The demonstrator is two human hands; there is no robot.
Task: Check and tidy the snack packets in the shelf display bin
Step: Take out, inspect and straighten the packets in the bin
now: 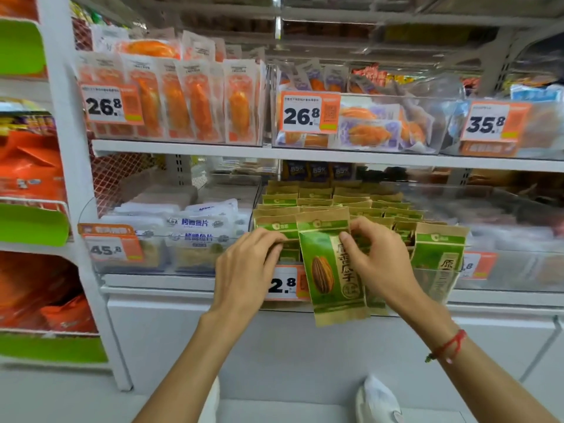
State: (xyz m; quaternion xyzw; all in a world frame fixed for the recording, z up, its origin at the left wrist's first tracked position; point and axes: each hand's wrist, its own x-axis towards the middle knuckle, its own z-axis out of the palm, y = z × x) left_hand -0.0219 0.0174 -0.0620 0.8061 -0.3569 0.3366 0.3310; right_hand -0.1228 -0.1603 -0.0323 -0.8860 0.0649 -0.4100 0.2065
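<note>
Packet [331, 267] of sunflower seeds, green with a kraft-brown top and a seed drawn on its face, hangs upright in front of the clear display bin [427, 193], its lower half dropping past the front edge of the lower shelf [158, 280]. Both hands hold it by its upper part. The left hand [247, 267] is at the packet's left edge, fingers curled and pinching near the green band below the top. The right hand [378, 257] is at the right edge, thumb on the printed face and the other fingers curled behind it. A red cord bracelet [448, 346] sits on the right wrist.

Just behind the held packet, rows of matching seed packets [335, 199] stand upright in the bin, packed close from front to back. One more matching packet [439, 254] leans at the bin's front right corner, just beside the right hand. A price tag [285, 283] on the bin's front is partly hidden by the left hand and the held packet.

To the left on the same shelf, a neighbouring bin holds white fish-slice packets [198, 230] behind an orange price label [113, 247]. On the upper shelf [305, 154], orange snack packs [195, 102] stand in a row at the left, with more bins toward the right.
</note>
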